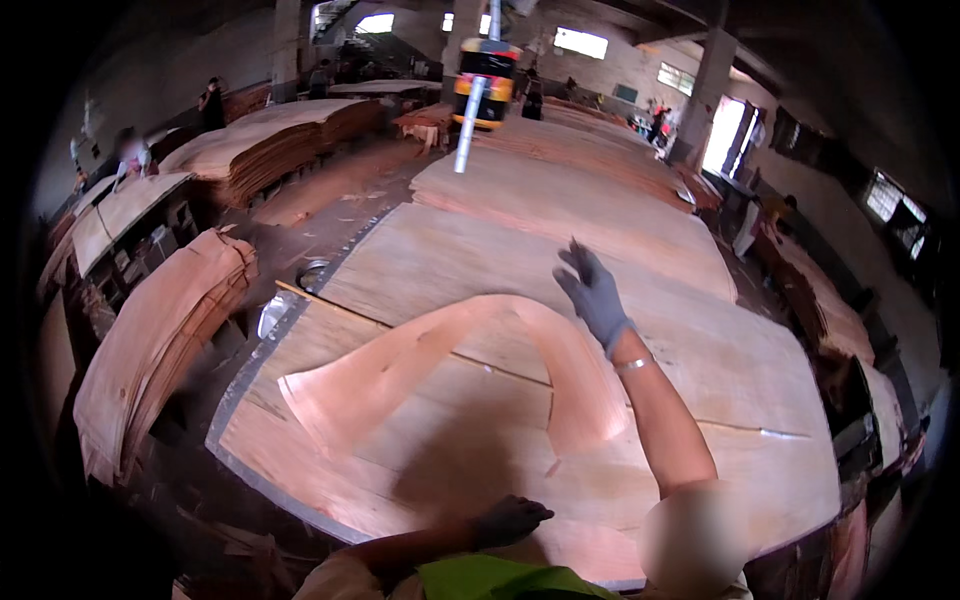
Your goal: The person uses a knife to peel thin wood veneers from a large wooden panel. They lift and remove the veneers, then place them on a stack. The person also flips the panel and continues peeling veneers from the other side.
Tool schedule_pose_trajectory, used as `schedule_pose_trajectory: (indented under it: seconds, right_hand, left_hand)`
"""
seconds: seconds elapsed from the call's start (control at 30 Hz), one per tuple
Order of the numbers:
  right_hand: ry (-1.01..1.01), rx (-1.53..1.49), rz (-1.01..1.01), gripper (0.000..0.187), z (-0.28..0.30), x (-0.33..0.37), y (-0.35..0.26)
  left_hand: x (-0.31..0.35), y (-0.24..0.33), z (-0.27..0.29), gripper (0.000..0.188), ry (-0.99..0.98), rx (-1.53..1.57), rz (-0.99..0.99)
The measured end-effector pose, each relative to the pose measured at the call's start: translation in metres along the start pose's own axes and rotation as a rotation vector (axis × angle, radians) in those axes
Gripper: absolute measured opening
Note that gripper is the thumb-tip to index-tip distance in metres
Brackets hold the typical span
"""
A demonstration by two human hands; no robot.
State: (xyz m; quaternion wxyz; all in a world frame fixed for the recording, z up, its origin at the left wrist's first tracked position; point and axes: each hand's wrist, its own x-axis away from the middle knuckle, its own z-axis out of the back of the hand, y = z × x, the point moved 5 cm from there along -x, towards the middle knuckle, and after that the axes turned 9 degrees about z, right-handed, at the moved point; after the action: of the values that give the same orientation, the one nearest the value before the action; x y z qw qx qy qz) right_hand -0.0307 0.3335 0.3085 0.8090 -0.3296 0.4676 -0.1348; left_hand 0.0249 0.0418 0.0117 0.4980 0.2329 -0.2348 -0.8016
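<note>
A thin strip of reddish wood veneer (400, 355) arches in a bent curve over the pale veneer sheets on the worktable (700, 340). My right hand (597, 297), in a grey glove, is raised beside the curve's right side with its fingers apart. Whether its palm brushes the strip, I cannot tell. Low at the near edge, my left hand (508, 521), in a dark glove, lies over the sheet with its fingers stretched to the right and nothing visible in it. A long thin stick (480, 365) crosses the table beneath the strip.
Above the table's far side hangs a yellow and black device (487, 85) with a white tube. Veneer stacks stand at the left (160, 340), beyond the table (570, 200) and at the right (820, 290). Another person (132, 155) stands by a far left table.
</note>
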Motion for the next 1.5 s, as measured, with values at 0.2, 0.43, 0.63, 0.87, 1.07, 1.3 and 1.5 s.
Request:
schedule_pose_trajectory:
  seconds: [0.2,0.43,0.63,0.87,1.07,1.3,1.5]
  right_hand:
    - [0.146,-0.213,-0.090,0.042,-0.107,-0.131,-0.056]
    - [0.337,-0.053,-0.238,0.048,-0.139,-0.222,0.035]
    - [0.257,-0.357,-0.184,0.019,-0.153,-0.259,0.049]
    - [0.321,-0.438,-0.233,0.018,-0.152,-0.206,0.038]
    - [0.168,-0.638,-0.423,0.018,-0.167,-0.098,0.005]
    - [0.028,-0.847,-0.601,0.014,-0.174,0.037,0.008]
    - [-0.061,-0.815,-0.819,0.015,-0.131,0.082,-0.001]
  left_hand:
    - [0.073,-0.067,0.126,0.034,0.367,-0.018,0.176]
    - [0.088,-0.110,0.173,0.033,0.553,0.021,0.196]
    - [0.052,-0.077,0.169,0.030,0.511,0.131,0.175]
    - [0.029,-0.139,0.287,0.034,0.779,-0.414,0.372]
    - [-0.084,-0.116,0.525,0.047,0.842,0.451,0.332]
    - [-0.096,0.001,0.588,0.027,0.644,0.722,0.083]
    - [-0.077,0.034,0.557,0.022,0.783,0.684,0.071]
